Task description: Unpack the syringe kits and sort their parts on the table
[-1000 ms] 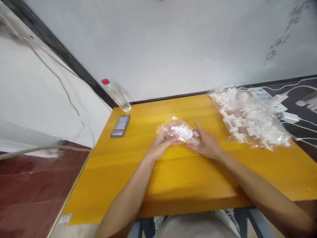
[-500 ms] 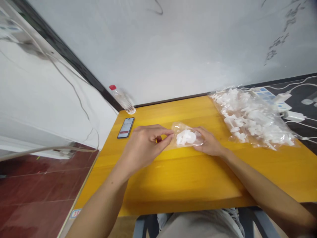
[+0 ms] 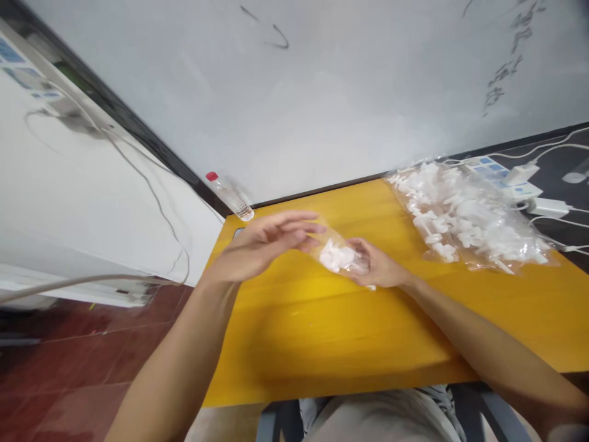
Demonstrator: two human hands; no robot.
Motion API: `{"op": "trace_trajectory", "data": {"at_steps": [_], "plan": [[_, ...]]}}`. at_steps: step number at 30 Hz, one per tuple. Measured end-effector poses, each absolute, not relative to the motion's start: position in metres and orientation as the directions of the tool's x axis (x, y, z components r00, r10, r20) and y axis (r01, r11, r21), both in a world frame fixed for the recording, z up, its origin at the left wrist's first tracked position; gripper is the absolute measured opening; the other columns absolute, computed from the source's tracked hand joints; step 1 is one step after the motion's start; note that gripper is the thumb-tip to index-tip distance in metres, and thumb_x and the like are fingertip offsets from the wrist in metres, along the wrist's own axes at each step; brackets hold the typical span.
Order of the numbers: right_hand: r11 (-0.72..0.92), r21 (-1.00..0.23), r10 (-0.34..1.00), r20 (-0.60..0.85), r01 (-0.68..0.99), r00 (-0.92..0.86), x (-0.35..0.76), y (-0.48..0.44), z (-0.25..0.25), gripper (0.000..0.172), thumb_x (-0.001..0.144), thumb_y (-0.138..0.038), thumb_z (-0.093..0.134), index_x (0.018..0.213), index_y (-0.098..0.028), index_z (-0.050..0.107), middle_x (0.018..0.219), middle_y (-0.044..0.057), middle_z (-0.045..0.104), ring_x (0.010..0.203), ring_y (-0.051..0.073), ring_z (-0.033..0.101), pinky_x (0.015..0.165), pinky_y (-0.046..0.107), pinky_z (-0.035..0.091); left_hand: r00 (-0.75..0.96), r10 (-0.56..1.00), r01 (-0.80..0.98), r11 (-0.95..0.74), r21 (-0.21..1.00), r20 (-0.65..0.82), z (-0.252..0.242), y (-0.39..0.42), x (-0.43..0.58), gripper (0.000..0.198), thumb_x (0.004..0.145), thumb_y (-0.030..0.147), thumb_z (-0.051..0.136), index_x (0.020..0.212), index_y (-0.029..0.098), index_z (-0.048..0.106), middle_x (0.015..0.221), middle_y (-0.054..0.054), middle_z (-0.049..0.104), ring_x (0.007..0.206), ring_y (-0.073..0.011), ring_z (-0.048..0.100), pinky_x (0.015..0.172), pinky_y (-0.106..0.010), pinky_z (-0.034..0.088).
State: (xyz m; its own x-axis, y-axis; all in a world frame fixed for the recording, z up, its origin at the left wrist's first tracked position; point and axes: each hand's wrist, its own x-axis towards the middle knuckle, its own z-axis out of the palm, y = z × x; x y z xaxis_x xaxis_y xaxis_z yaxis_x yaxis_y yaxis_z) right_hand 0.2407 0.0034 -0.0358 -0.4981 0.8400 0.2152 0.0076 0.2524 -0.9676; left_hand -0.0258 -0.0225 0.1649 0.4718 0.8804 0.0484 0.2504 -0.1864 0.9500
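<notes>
A small clear plastic bag with white plastic pieces inside is held above the yellow table. My right hand grips its right end, fingers closed around the plastic. My left hand is at the bag's left end with its fingers stretched out and apart, the fingertips close to the clear film. Whether they touch the film I cannot tell. The exact kind of the white pieces does not show.
A large clear bag of white plastic parts lies on the table's right side. Behind it are white chargers and cables. A water bottle stands at the back left corner. A phone is mostly hidden behind my left hand. A whiteboard rises behind.
My left hand has loosened its pinch on the bag's left edge and spread its fingers. The small bag has tilted in my right hand. My left hand now covers most of the phone.
</notes>
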Motion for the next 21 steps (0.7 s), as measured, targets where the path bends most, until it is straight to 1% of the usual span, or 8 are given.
{"op": "trace_trajectory", "data": {"at_steps": [2, 5, 7, 9, 12, 15, 18, 21], "plan": [[0.094, -0.990, 0.772, 0.139, -0.105, -0.620, 0.244, 0.005, -0.028, 0.068, 0.076, -0.033, 0.086, 0.135, -0.019, 0.055, 0.126, 0.010, 0.066, 0.108, 0.021, 0.065, 0.092, 0.033, 0.054, 0.404, 0.909, 0.200, -0.198, 0.960, 0.104, 0.160, -0.016, -0.029, 0.028, 0.094, 0.043, 0.074, 0.112, 0.022, 0.077, 0.113, -0.009, 0.081, 0.095, -0.0206, 0.078, 0.090, -0.033, 0.063], [-0.074, -0.979, 0.650, 0.097, -0.190, -0.753, 0.247, 0.008, -0.021, 0.064, 0.074, -0.037, 0.089, 0.129, -0.017, 0.061, 0.110, 0.007, 0.068, 0.094, 0.016, 0.064, 0.083, 0.028, 0.052, 0.390, 0.911, 0.387, -0.297, 0.873, 0.137, 0.163, -0.014, -0.025, 0.021, 0.089, 0.040, 0.080, 0.095, 0.019, 0.080, 0.103, -0.009, 0.082, 0.095, -0.0206, 0.077, 0.087, -0.029, 0.062], [-0.176, -0.957, 0.597, 0.081, -0.229, -0.798, 0.245, 0.010, -0.020, 0.063, 0.072, -0.038, 0.091, 0.124, -0.016, 0.063, 0.098, 0.005, 0.066, 0.084, 0.014, 0.061, 0.075, 0.024, 0.049, 0.410, 0.902, 0.538, -0.358, 0.763, 0.135, 0.174, -0.013, -0.017, 0.020, 0.088, 0.040, 0.079, 0.095, 0.021, 0.083, 0.092, -0.006, 0.081, 0.081, -0.0168, 0.074, 0.070, -0.023, 0.059], [-0.277, -0.917, 0.552, 0.092, -0.287, -0.829, 0.240, 0.010, -0.021, 0.063, 0.068, -0.040, 0.092, 0.119, -0.016, 0.063, 0.089, 0.003, 0.063, 0.077, 0.013, 0.058, 0.068, 0.023, 0.046, 0.403, 0.912, 0.649, -0.344, 0.679, 0.077, 0.189, -0.010, -0.010, 0.021, 0.088, 0.041, 0.077, 0.098, 0.023, 0.084, 0.073, -0.002, 0.075, 0.060, -0.0117, 0.064, 0.049, -0.020, 0.047], [-0.378, -0.857, 0.486, 0.139, -0.350, -0.863, 0.232, 0.006, -0.023, 0.069, 0.061, -0.047, 0.092, 0.115, -0.016, 0.064, 0.088, 0.004, 0.062, 0.071, 0.013, 0.057, 0.061, 0.023, 0.043, 0.391, 0.917, 0.751, -0.263, 0.606, -0.086, 0.209, -0.001, -0.003, 0.019, 0.085, 0.039, 0.076, 0.092, 0.023, 0.083, 0.055, 0.002, 0.062, 0.043, -0.0078, 0.048, 0.038, -0.020, 0.032], [-0.421, -0.841, 0.450, 0.132, -0.340, -0.883, 0.228, 0.002, -0.024, 0.070, 0.061, -0.055, 0.089, 0.113, -0.015, 0.064, 0.093, 0.007, 0.064, 0.072, 0.016, 0.060, 0.064, 0.028, 0.047, 0.409, 0.902, 0.778, -0.266, 0.569, -0.138, 0.217, 0.007, -0.002, 0.015, 0.080, 0.038, 0.077, 0.081, 0.023, 0.082, 0.057, 0.002, 0.063, 0.041, -0.0076, 0.045, 0.038, -0.022, 0.031], [-0.449, -0.828, 0.454, 0.112, -0.336, -0.884, 0.225, 0.002, -0.029, 0.066, 0.068, -0.067, 0.080, 0.107, -0.016, 0.063, 0.091, 0.008, 0.066, 0.077, 0.022, 0.065, 0.073, 0.036, 0.052, 0.492, 0.852, 0.774, -0.335, 0.537, -0.177, 0.216, 0.008, -0.003, 0.016, 0.081, 0.040, 0.074, 0.081, 0.027, 0.084, 0.057, 0.003, 0.064, 0.041, -0.0089, 0.043, 0.039, -0.024, 0.030], [-0.469, -0.816, 0.467, 0.095, -0.337, -0.879, 0.220, 0.005, -0.037, 0.073, 0.069, -0.082, 0.068, 0.102, -0.018, 0.061, 0.086, 0.009, 0.068, 0.079, 0.027, 0.068, 0.082, 0.045, 0.055, 0.627, 0.759, 0.699, -0.448, 0.557, -0.176, 0.212, 0.010, -0.002, 0.015, 0.082, 0.040, 0.073, 0.085, 0.029, 0.084, 0.068, 0.002, 0.072, 0.052, -0.0125, 0.056, 0.047, -0.024, 0.040]]}}
